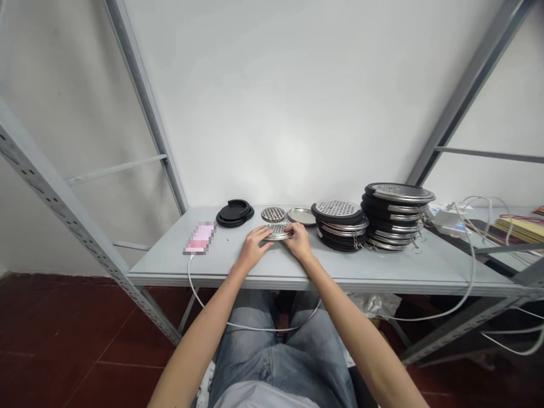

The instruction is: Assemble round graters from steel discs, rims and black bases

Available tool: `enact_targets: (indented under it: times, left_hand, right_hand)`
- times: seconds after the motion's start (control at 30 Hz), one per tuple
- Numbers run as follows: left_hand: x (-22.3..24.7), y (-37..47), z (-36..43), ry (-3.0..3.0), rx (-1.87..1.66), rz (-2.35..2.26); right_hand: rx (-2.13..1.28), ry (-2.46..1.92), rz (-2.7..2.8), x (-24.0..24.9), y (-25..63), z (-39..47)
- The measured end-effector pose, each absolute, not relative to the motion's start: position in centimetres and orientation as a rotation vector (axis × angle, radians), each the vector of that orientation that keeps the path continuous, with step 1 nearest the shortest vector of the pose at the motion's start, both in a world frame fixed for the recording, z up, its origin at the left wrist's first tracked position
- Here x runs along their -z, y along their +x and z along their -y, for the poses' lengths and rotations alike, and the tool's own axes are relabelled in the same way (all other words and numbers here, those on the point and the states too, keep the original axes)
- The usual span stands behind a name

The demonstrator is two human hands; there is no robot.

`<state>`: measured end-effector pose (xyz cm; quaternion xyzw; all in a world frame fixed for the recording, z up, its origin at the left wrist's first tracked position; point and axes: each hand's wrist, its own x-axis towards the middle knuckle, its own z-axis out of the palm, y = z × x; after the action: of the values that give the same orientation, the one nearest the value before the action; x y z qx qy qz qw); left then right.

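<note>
Just above or on the grey table, a round perforated metal plate (278, 231) lies between my two hands; whether it is lifted I cannot tell. My left hand (254, 247) grips its left edge, fingers on top. My right hand (300, 242) is closed on its right edge, with fingertips over the rim. Behind the plate are a second metal disc with holes (273, 214) and a shallow round metal lid (302, 216). Black round parts (235, 213) lie stacked to the left of them. My palms hide part of the plate's underside.
To the right stand a shorter stack (339, 221) and a taller stack (393, 209) of black-rimmed round metal pieces with wire clips. A pink phone (201, 237) lies left on the table (164, 258), its white cable (259, 329) looping across my lap. Metal shelf posts (147, 107) flank the table.
</note>
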<state>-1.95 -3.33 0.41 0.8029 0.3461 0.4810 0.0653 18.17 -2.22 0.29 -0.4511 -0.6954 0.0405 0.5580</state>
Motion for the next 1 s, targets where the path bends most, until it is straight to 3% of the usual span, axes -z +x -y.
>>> enact_targets:
  times: [0.4,1.0]
  left_hand:
    - [-0.02,-2.18,2.62,2.166,-1.604,-1.103]
    - [0.50,-2.28,2.26,2.052,-1.406,-1.369]
  right_hand:
    - [-0.117,-1.022,1.575,-0.53,18.07,2.30]
    - [-0.129,-1.086,1.647,-0.02,18.30,2.02]
